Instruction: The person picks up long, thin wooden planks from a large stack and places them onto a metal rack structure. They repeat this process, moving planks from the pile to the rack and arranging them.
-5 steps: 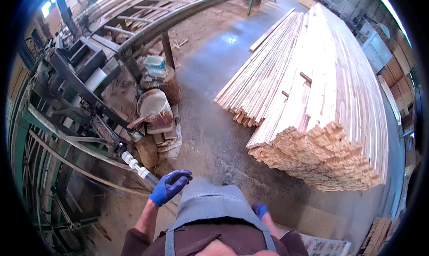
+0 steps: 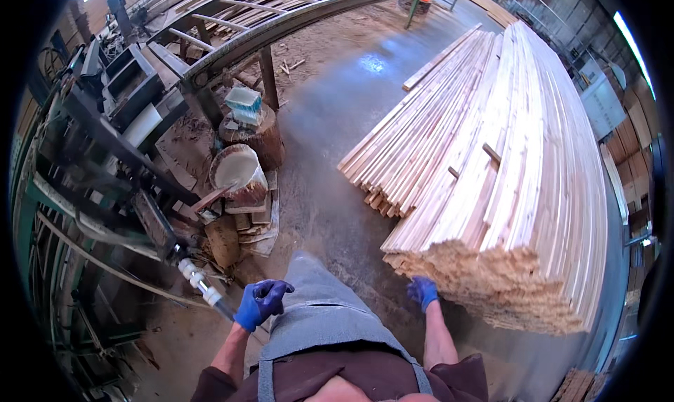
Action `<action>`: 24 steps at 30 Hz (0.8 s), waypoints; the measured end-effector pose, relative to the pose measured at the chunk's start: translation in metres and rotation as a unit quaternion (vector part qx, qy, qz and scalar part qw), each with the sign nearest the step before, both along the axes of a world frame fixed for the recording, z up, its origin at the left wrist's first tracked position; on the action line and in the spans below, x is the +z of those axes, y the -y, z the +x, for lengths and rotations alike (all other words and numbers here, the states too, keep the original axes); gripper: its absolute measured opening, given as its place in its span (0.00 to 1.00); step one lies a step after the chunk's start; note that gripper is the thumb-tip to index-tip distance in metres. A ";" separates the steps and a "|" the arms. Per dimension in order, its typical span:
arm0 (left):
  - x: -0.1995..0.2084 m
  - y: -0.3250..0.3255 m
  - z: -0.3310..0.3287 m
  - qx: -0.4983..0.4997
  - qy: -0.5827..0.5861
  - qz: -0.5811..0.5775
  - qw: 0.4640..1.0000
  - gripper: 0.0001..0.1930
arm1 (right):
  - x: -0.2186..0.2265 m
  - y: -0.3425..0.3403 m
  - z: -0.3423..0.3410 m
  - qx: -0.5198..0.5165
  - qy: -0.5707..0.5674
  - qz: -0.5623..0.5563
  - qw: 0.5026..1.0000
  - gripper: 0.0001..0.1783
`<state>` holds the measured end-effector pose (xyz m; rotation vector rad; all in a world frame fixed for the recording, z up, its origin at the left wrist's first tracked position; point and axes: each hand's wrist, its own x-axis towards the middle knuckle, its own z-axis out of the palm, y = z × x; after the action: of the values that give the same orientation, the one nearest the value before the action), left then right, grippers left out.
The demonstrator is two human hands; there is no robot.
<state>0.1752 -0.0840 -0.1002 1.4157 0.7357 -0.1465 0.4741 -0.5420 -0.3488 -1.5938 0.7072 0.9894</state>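
My left hand [image 2: 263, 304], in a blue glove, hangs at the left of my grey apron [image 2: 330, 325]. Its fingers are curled in, and nothing shows in them. A pipe with white fittings [image 2: 198, 281] runs close beside it, apart from the fingers as far as I can see. My right hand [image 2: 422, 291], gloved in blue too, is out to the right with loosely bent fingers and no object in it. Nearest to it are the sawn ends of a large stack of long wooden strips [image 2: 477, 276]; whether it touches them I cannot tell.
A white-lined bucket [image 2: 239, 170] and a teal-and-white tub [image 2: 243, 102] on a log stump [image 2: 263, 139] stand left of the walkway. Dark machinery [image 2: 119, 142] fills the left side. A metal rail frame [image 2: 281, 34] crosses behind. Two short wood pieces lie on the stack.
My right hand has swung forward and outward from beside the apron toward the stack's end. My left hand's fingers have curled in. The view has shifted slightly, and the stack's front end appears lower.
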 end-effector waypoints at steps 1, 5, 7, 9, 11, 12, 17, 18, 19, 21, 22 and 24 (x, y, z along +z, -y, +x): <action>0.001 -0.007 0.022 0.037 0.010 0.020 0.999 0.16 | 0.006 -0.028 0.038 0.006 0.080 0.008 0.997 0.09; -0.043 -0.070 0.104 0.044 0.088 0.199 0.975 0.14 | 0.034 -0.135 0.132 0.029 0.169 0.012 0.985 0.13; -0.050 -0.113 0.154 0.014 0.104 0.280 0.954 0.13 | 0.010 -0.169 0.152 0.052 0.135 0.016 0.989 0.12; -0.046 -0.159 0.216 -0.026 0.134 0.324 0.936 0.10 | -0.052 -0.165 0.149 0.083 0.067 0.027 0.994 0.11; -0.051 -0.210 0.272 -0.053 0.136 0.333 0.932 0.10 | -0.097 -0.164 0.121 0.154 -0.001 0.003 0.988 0.12; -0.050 -0.229 0.293 -0.062 0.128 0.342 0.929 0.10 | -0.083 -0.183 0.111 0.218 -0.013 -0.047 0.975 0.12; -0.005 -0.297 0.452 -0.056 0.237 0.328 0.913 0.11 | -0.069 -0.252 0.104 0.340 -0.031 -0.093 0.935 0.12; 0.009 -0.307 0.480 -0.104 0.154 0.274 0.944 0.16 | -0.072 -0.269 0.115 0.339 -0.039 -0.091 0.935 0.12; 0.009 -0.321 0.510 -0.128 0.189 0.314 0.922 0.19 | -0.077 -0.288 0.136 0.339 -0.044 -0.087 0.936 0.12; 0.003 -0.347 0.566 -0.157 0.214 0.348 0.899 0.24 | -0.088 -0.322 0.187 0.341 -0.053 -0.083 0.935 0.12; -0.012 -0.362 0.595 -0.173 0.221 0.364 0.888 0.23 | -0.090 -0.346 0.214 0.333 -0.052 -0.076 0.938 0.12; -0.061 -0.406 0.634 -0.167 0.195 0.345 0.903 0.23 | -0.094 -0.386 0.289 0.326 -0.050 -0.064 0.942 0.12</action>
<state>0.8093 0.3221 -0.1607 2.1665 0.1921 0.1525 0.7629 -0.1560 -0.4430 -1.9555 0.3049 1.5333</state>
